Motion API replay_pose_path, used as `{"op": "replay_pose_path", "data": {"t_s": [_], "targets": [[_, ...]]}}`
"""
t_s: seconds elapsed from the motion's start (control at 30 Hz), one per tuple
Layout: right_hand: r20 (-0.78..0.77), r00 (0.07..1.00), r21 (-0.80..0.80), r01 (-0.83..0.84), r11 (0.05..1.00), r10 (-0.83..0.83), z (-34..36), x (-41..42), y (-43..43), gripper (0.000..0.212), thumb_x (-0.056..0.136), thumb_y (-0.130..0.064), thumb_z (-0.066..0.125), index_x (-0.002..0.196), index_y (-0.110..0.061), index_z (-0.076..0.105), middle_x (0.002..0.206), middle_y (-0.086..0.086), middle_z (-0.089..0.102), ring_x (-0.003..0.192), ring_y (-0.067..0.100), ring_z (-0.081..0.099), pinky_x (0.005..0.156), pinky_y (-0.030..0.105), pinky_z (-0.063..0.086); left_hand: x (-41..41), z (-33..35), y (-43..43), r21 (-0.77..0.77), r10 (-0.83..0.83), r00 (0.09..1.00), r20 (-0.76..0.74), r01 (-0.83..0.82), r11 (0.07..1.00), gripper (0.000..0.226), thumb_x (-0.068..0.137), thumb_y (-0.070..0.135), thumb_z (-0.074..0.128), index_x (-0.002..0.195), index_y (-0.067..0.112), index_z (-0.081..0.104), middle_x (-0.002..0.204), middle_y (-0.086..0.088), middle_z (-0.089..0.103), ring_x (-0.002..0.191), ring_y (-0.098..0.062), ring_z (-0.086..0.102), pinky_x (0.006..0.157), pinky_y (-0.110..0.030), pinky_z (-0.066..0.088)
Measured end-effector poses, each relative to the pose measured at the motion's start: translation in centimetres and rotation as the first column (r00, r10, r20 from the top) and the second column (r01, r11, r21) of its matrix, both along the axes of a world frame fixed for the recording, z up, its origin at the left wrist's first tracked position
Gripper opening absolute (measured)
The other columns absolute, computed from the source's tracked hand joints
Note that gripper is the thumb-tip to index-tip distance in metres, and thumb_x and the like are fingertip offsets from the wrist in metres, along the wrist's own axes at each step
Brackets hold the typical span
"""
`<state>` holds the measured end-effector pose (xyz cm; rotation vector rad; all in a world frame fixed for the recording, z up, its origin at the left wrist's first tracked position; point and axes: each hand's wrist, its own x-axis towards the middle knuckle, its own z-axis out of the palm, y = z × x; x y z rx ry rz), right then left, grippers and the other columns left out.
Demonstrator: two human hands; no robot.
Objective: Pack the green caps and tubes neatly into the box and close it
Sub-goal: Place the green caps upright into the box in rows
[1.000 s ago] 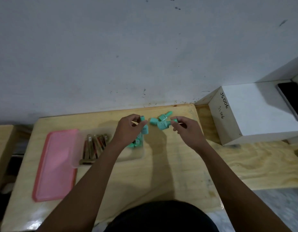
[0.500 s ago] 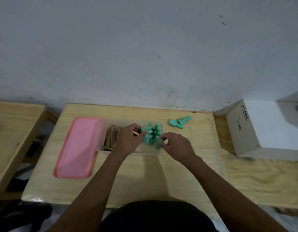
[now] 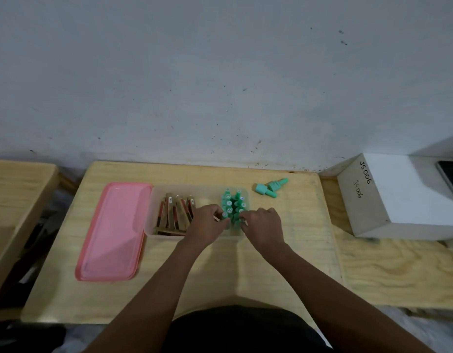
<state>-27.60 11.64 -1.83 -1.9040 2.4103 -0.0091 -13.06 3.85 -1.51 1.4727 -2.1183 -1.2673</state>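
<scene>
A clear plastic box (image 3: 154,200) sits on the wooden table (image 3: 245,263). Brown-red tubes (image 3: 174,212) lie in its left part. Several green caps (image 3: 233,202) stand upright in two rows at its right end. My left hand (image 3: 207,222) and my right hand (image 3: 263,225) are inside the box's near right corner, fingertips pinched on the nearest green caps from either side. Two loose green caps (image 3: 270,188) lie on the table just right of the box. The pink lid (image 3: 113,230) lies flat to the left of the box.
A white cardboard box (image 3: 398,197) marked JS006 stands at the right, with a dark phone (image 3: 452,179) on top. A second wooden surface (image 3: 14,194) is at the far left. A grey wall rises behind the table.
A second ago both hands held green caps above the table behind the box. They have come down into the box, the caps now stand in rows, and two caps stay on the table.
</scene>
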Motion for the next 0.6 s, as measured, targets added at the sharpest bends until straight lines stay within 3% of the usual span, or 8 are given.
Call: {"op": "replay_pose_path", "data": {"t_s": [0.2, 0.47, 0.6], "targets": [[-0.018, 1.0, -0.045, 0.023, 0.999, -0.024, -0.5, -0.4, 0.2, 0.009, 0.076, -0.029, 0.074, 0.085, -0.027, 0.075, 0.082, -0.005, 0.071, 0.078, 0.02, 0.063, 0.067, 0.035, 0.044, -0.5, -1.2, -0.3, -0.003, -0.019, 0.999, 0.033, 0.019, 1.0, 0.012, 0.076, 0.021, 0.074, 0.08, 0.011, 0.068, 0.078, -0.003, 0.068, 0.07, -0.019, 0.064, 0.069, -0.038, 0.056], [0.055, 0.998, -0.044, -0.026, 0.999, 0.028, -0.2, -1.0, 0.2, 0.018, 0.089, -0.032, 0.057, 0.093, -0.026, 0.074, 0.094, -0.005, 0.073, 0.091, 0.02, 0.061, 0.077, 0.036, 0.04, -1.2, -2.1, 0.1, 0.008, -0.029, 0.999, 0.035, 0.028, 1.0, 0.009, 0.076, 0.017, 0.075, 0.079, 0.013, 0.067, 0.078, -0.002, 0.067, 0.07, -0.018, 0.065, 0.066, -0.033, 0.054], [0.065, 0.997, -0.031, -0.035, 0.999, 0.036, -0.1, -1.1, 0.2, 0.022, 0.092, -0.034, 0.054, 0.1, -0.026, 0.073, 0.101, -0.005, 0.073, 0.096, 0.019, 0.06, 0.08, 0.035, 0.038, -1.3, -2.6, 0.2, 0.022, -0.048, 0.998, 0.035, 0.047, 0.999, 0.008, 0.075, 0.016, 0.074, 0.078, 0.013, 0.067, 0.078, -0.003, 0.067, 0.071, -0.02, 0.063, 0.067, -0.037, 0.055]]}}
